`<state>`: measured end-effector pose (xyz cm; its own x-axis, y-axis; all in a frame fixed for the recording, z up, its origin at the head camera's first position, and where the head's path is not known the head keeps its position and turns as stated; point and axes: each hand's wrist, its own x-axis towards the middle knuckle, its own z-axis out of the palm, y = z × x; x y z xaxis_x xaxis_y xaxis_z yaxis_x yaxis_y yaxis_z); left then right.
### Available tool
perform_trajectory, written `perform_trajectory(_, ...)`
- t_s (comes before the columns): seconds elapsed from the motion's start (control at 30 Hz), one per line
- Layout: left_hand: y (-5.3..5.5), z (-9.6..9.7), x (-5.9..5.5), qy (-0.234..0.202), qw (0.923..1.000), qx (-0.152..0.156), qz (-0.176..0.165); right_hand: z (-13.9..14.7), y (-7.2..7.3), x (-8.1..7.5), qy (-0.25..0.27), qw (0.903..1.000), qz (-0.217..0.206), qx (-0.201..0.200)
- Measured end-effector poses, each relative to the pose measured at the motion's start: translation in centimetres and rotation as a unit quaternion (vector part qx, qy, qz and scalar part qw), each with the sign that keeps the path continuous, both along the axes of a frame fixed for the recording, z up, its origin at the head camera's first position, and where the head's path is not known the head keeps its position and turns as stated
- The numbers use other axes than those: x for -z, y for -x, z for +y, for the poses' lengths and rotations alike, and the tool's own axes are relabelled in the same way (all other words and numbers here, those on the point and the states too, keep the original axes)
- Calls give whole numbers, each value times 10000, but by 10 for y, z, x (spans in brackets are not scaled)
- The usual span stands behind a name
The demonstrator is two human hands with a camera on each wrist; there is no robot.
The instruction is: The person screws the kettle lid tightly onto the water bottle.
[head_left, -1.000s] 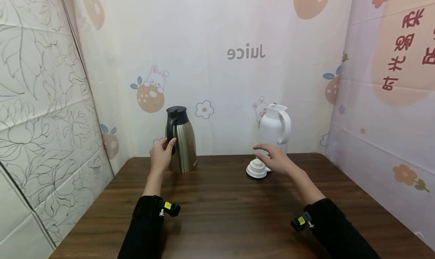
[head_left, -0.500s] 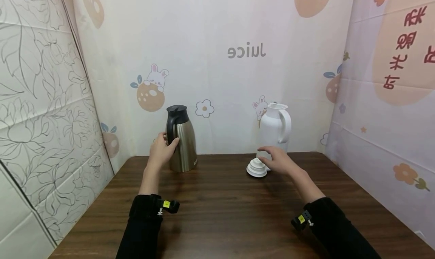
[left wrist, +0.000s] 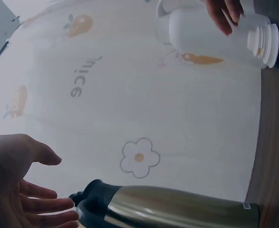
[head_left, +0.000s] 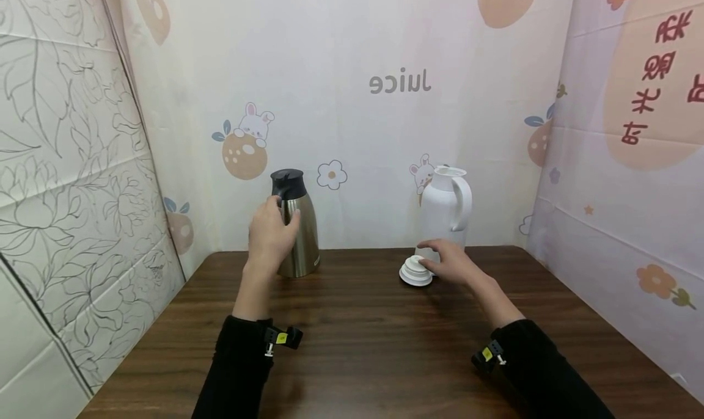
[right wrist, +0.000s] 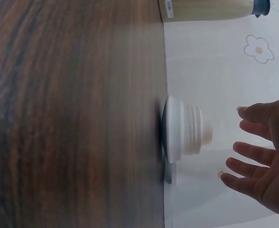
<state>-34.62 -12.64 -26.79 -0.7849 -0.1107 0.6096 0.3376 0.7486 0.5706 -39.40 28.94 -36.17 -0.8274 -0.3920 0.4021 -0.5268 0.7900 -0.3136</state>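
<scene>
A steel thermos jug (head_left: pixel 305 233) with a black lid and handle stands upright at the left on the table. My left hand (head_left: pixel 268 236) is beside its handle, fingers loosely extended and thumb apart; the left wrist view shows nothing gripped, fingertips near the black top (left wrist: pixel 94 199). At the right stands a white thermos jug (head_left: pixel 436 208), its handle turned right and its top without a lid. In front of it a white screw stopper (head_left: pixel 415 273) lies on its wide side, threads up. Just above and right of the stopper hovers my right hand (head_left: pixel 452 262), fingers relaxed, holding nothing.
The dark wooden table (head_left: pixel 352 339) ends at a printed cloth backdrop (head_left: pixel 352 126) close behind both jugs. More cloth hangs along the left and right sides. A small camera is strapped to each black sleeve (head_left: pixel 236 358).
My left hand has let go of the steel jug's handle, moving up and a little right along it. The right hand has lowered slightly toward the stopper. Both jugs have stayed put.
</scene>
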Motion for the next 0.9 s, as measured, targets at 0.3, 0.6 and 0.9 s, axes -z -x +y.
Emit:
perform_trajectory(0.3,6,30,16,747,9947,362,-606,-2,6,13,-260,9995,-196,-12)
perform_trajectory(0.6,25,48,43,1413,9828,584,-1039,-13,1,15,-590,9971,-489,-5)
perform_trajectory(0.9,33,50,60,1379,9799,695,-1266,-14,-1,14,-677,9962,-549,-54)
